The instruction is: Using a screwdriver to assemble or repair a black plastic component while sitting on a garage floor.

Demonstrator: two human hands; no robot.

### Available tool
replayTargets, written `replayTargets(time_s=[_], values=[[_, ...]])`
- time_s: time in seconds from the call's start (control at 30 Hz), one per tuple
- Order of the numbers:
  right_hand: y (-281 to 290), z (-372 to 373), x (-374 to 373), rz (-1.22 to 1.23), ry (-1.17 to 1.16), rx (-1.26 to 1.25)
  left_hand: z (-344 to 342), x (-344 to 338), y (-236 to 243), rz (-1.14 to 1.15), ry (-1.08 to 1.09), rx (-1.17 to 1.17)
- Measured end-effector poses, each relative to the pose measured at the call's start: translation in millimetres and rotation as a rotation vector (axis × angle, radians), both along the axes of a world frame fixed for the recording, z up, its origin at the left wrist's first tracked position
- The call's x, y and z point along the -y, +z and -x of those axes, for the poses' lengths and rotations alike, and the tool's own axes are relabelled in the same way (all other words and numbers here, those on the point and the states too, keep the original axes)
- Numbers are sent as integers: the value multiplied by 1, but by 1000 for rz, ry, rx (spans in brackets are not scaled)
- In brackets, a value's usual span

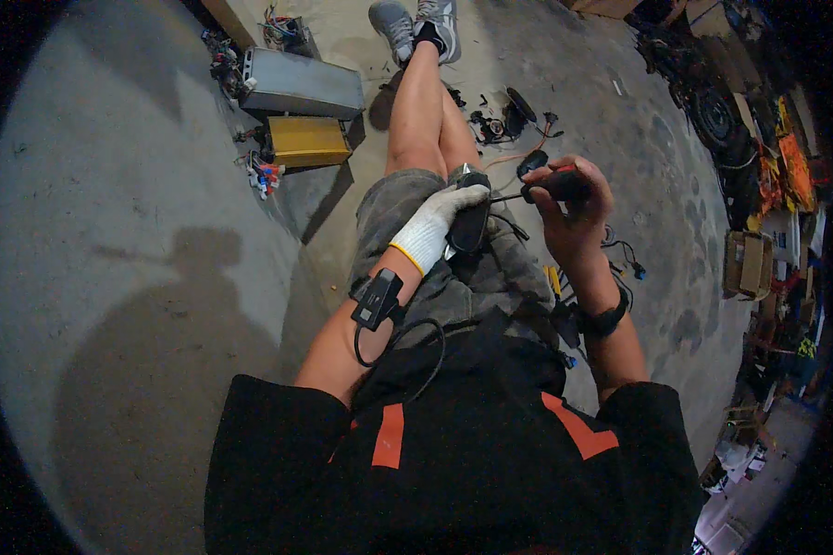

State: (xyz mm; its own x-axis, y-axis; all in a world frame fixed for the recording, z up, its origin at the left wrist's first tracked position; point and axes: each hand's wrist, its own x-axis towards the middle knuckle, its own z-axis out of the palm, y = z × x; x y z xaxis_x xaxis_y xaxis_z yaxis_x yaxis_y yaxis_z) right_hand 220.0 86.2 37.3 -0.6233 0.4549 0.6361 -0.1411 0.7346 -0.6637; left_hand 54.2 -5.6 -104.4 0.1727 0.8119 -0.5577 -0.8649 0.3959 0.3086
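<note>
My left hand [444, 215], in a white knit glove with a yellow cuff, is closed around a dark oblong part [470, 228] above my lap. A silvery edge shows beside that part. Bare, my right hand [578, 208] grips a screwdriver [557, 188] by its black and red handle. Its thin shaft points left and reaches the dark part near my left thumb; the tip's exact contact cannot be made out. Just beyond the screwdriver is a small black piece [532, 166] on a reddish wire.
My legs [416, 120] stretch ahead, crossed. Left of them lie a grey metal box [303, 83] and a yellow metal box [307, 141] with loose wires. Black parts [500, 122] and cables [625, 250] litter the floor at right. Cardboard boxes [748, 264] and clutter line the right side.
</note>
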Motion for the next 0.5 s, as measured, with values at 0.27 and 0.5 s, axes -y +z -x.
replayTargets(time_s=[0.27,0.5], values=[[-4,4,-13,176,-19,92,-1,4,25,-33,-39,49],[12,11,-17,203,-104,292,-1,5,33,44,-86,60]])
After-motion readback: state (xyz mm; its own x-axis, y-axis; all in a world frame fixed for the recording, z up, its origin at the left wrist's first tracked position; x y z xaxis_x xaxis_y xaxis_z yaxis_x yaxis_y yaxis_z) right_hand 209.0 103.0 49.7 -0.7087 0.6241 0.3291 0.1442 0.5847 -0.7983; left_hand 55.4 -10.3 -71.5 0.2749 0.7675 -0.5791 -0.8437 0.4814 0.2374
